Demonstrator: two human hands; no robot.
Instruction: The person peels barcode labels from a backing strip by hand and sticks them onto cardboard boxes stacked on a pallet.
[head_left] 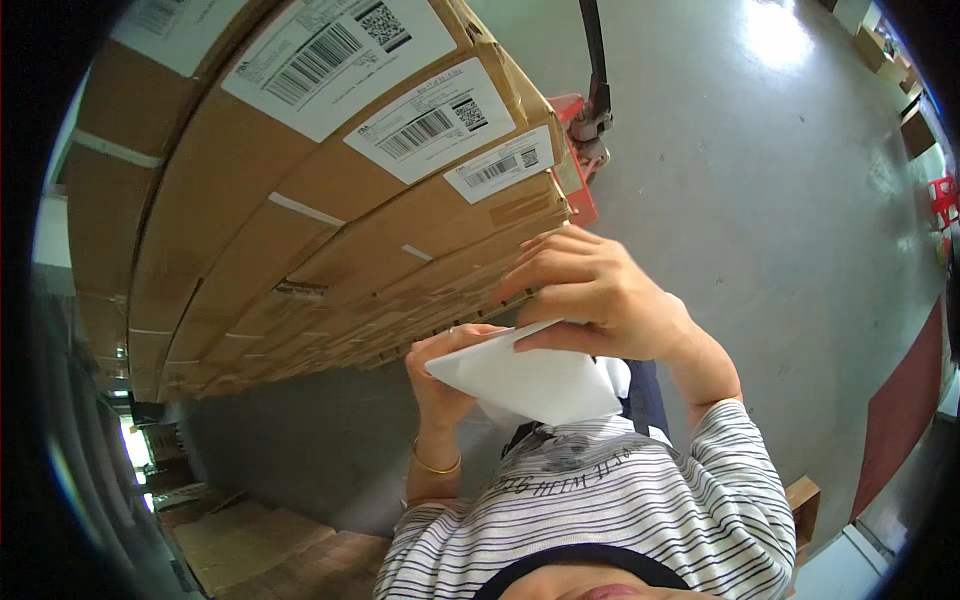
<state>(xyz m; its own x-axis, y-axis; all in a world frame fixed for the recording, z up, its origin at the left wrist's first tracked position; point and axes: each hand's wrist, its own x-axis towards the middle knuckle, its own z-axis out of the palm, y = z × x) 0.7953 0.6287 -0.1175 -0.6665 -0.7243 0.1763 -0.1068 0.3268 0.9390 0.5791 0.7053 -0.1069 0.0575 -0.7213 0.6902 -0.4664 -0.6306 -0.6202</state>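
My left hand (440, 375) is closed around the left end of white paper sheets (530, 380), held in front of my chest. Its fingers are partly hidden behind the paper. From above, my right hand (607, 295) grips the top edge, the thumb lying along the near face and the fingers bent over the far side. The sheets look like labels or a loose bundle, with their plain white side toward me. Just beyond my hands stands a tall stack of brown cardboard boxes (330, 260). White barcode labels (430, 120) are stuck on the upper boxes.
A red pallet jack (580, 185) with a dark handle stands at the stack's far right end. Grey floor (740, 220) stretches to the right. Flattened cardboard (270, 550) lies at lower left. Red stools (943, 200) and a dark red mat (900, 410) are at the right edge.
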